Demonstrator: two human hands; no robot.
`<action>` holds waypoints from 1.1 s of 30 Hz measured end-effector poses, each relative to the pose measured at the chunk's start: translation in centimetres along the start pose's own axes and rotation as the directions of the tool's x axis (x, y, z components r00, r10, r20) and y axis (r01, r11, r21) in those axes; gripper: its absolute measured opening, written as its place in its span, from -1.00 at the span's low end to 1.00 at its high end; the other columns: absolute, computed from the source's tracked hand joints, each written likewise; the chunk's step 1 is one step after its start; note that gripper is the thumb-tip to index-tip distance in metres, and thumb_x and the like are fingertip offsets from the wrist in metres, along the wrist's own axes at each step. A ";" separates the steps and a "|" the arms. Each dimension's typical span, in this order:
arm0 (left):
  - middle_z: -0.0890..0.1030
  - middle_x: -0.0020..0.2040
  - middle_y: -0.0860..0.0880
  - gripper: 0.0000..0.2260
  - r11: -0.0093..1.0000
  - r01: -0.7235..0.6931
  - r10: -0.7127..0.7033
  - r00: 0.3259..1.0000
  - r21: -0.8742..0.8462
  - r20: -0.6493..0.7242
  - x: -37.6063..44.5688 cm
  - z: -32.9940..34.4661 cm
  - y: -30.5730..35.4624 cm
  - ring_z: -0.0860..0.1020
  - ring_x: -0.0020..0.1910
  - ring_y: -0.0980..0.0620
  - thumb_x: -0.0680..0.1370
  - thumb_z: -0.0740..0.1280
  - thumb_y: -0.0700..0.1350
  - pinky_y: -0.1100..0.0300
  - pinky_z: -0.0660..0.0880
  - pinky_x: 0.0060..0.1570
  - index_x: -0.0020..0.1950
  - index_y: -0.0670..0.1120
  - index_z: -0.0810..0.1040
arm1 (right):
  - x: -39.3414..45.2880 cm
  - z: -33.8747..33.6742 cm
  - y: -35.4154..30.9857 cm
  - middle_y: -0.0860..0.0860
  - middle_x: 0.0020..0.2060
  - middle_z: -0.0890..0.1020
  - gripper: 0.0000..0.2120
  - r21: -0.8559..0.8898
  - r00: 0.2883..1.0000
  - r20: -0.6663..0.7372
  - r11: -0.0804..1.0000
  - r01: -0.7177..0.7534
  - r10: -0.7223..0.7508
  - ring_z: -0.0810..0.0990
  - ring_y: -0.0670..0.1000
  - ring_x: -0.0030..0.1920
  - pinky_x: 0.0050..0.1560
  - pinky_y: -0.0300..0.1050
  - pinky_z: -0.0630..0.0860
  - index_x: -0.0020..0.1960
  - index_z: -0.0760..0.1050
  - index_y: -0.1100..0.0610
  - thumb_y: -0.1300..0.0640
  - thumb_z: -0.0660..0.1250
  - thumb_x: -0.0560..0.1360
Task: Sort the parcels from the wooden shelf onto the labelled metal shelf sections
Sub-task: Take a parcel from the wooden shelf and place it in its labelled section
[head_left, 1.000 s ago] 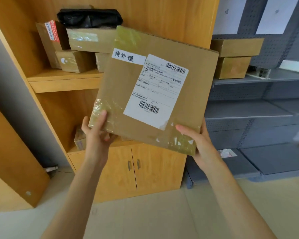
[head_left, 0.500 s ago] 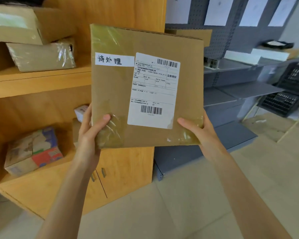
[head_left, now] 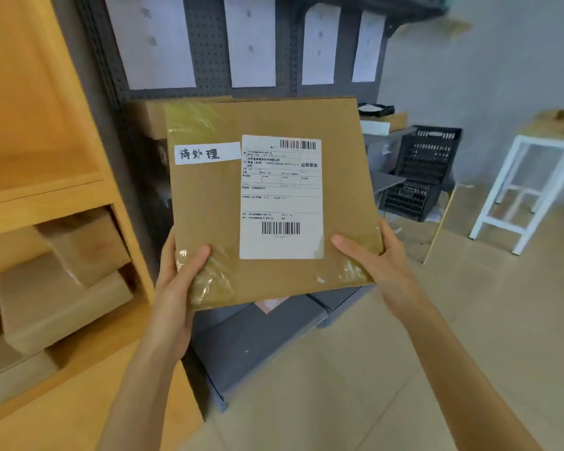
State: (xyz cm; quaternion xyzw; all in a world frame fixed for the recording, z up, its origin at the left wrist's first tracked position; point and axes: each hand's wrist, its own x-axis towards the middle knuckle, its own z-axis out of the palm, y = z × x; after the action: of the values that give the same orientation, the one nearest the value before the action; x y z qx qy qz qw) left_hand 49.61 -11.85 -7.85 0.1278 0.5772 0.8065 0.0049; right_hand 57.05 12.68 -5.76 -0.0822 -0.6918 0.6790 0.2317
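Both hands are holding a flat cardboard parcel [head_left: 267,203] up in front of the metal shelf [head_left: 258,340]. The left hand [head_left: 176,288] is gripping its lower left corner, thumb lying over the taped front, the other fingers hidden behind. The right hand [head_left: 381,265] is gripping the lower right corner the same way. A printed shipping label [head_left: 280,196] and a small handwritten strip [head_left: 205,153] are sitting on the parcel's front, and clear tape is shining at its corners.

The wooden shelf [head_left: 46,196] is filling the left side, with blurred brown boxes [head_left: 66,281] lying in its lower bay. Behind the parcel a grey pegboard [head_left: 209,43] is carrying four white sheets [head_left: 251,40]. Black crates [head_left: 420,170] are standing at the right, near a white stool [head_left: 521,190] on the pale tiled floor [head_left: 355,385].
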 end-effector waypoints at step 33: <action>0.55 0.26 0.16 -0.20 0.989 0.140 -0.145 0.934 0.037 0.328 37.2 60.5 -25.2 0.60 0.10 0.13 0.31 0.42 -0.01 0.10 0.51 0.05 0.49 0.26 0.17 | 47.7 -52.3 5.4 -0.08 0.03 0.68 -0.36 -0.079 0.956 -0.291 0.997 0.016 -0.038 0.67 -0.08 -0.01 -0.15 -0.30 0.57 0.32 0.46 0.00 0.06 0.57 0.28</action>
State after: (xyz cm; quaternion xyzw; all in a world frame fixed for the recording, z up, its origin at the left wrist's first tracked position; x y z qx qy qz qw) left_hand 22.92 58.61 -5.63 0.2186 0.5811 0.7676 0.1589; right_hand 36.62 80.56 -2.65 -0.1807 -0.6762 0.6295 0.3374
